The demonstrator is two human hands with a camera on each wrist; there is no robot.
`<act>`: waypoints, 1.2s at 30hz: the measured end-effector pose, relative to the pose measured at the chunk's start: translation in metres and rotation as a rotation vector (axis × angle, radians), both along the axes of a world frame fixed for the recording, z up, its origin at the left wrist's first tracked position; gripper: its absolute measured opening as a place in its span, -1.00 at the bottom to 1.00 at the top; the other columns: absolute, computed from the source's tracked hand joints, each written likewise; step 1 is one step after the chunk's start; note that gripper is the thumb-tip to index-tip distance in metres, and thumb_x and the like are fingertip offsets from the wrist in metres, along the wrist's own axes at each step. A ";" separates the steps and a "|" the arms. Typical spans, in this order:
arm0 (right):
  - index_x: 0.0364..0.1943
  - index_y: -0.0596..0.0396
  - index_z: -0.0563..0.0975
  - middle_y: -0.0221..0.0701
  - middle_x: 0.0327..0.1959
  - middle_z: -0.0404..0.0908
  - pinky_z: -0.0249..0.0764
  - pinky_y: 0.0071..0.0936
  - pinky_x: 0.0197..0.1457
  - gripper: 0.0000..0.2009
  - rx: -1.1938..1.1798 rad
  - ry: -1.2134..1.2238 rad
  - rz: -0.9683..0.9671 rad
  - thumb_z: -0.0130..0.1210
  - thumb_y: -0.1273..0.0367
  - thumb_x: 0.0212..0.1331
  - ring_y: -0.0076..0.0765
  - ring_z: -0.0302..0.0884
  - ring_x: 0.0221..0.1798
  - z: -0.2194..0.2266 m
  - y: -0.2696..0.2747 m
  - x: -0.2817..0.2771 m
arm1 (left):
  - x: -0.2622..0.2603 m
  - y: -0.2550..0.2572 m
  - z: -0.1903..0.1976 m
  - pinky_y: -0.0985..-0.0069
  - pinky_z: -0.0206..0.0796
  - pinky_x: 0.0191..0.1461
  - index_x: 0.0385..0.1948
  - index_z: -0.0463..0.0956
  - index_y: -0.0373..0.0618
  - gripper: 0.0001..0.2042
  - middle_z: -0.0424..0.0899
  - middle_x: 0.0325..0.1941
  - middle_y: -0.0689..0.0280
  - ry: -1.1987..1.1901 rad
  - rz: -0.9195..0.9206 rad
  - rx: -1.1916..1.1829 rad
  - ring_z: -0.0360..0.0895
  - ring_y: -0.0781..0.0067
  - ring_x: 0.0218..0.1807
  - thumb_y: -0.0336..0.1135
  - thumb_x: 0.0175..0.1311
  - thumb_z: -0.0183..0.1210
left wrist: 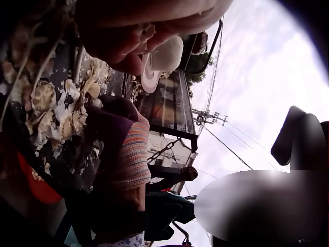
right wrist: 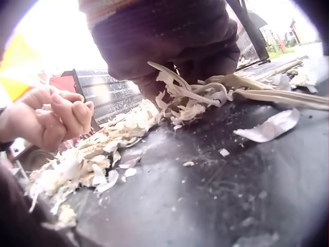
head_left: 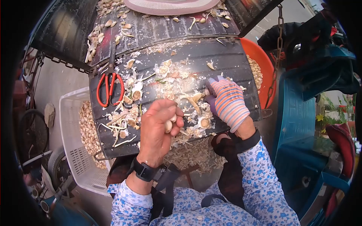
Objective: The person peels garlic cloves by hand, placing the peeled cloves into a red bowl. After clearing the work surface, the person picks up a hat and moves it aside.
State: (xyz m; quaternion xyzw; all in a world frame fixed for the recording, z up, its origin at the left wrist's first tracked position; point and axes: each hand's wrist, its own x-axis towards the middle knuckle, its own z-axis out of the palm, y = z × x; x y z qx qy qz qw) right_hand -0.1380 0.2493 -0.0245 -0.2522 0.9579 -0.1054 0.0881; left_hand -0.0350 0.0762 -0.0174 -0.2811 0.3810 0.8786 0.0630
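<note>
My bare left hand [head_left: 157,126] is above the near part of the dark ridged board [head_left: 230,62], its fingers curled around several garlic cloves [head_left: 168,126]. My right hand [head_left: 228,100] wears a striped knit glove with purple fingertips. Low over the board, its fingers and thumb close around a pale piece of garlic [head_left: 206,91], mostly hidden by the glove. Beside the glove lie a dry garlic stalk [head_left: 196,104] and papery skins [head_left: 188,130]. The right wrist view shows the dark glove fingers [right wrist: 164,51] bent down at the peelings [right wrist: 180,100].
Red-handled scissors [head_left: 110,89] lie at the board's left. A white crate [head_left: 73,150] of cloves stands at left, an orange basin [head_left: 266,71] of cloves at right. A pale hat [head_left: 171,6] sits at the back. Chains [head_left: 278,41] hang beside the board; a teal chair [head_left: 298,113] stands right.
</note>
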 end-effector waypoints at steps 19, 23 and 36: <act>-0.20 0.07 0.52 -0.21 -0.30 0.57 0.42 -0.19 -0.07 -0.68 0.004 0.076 0.031 0.17 0.35 -0.14 -0.11 0.54 -0.14 -0.007 0.002 0.011 | -0.005 0.008 -0.006 0.64 0.18 -0.60 -0.23 0.39 -0.24 -0.91 0.57 -0.40 0.16 -0.051 -0.042 -0.007 0.48 0.46 -0.51 -0.49 0.27 -0.02; -0.20 0.13 0.50 -0.20 -0.37 0.57 0.44 -0.25 -0.22 -0.67 -0.376 -0.038 -0.078 0.19 0.37 -0.13 -0.09 0.55 -0.29 -0.020 0.012 0.008 | -0.006 0.011 -0.007 0.64 0.19 -0.59 -0.21 0.39 -0.26 -0.88 0.57 -0.39 0.15 -0.045 -0.075 -0.021 0.48 0.48 -0.50 -0.49 0.27 -0.02; -0.07 0.18 0.49 -0.32 -0.39 0.55 0.45 -0.52 -0.23 -0.67 -1.004 -0.561 -0.117 0.05 0.50 0.00 -0.51 0.50 -0.32 0.022 0.001 0.031 | -0.006 0.020 -0.009 0.66 0.22 -0.54 -0.09 0.44 -0.29 -0.76 0.57 -0.39 0.25 0.054 -0.160 -0.003 0.52 0.50 -0.46 -0.55 0.21 0.02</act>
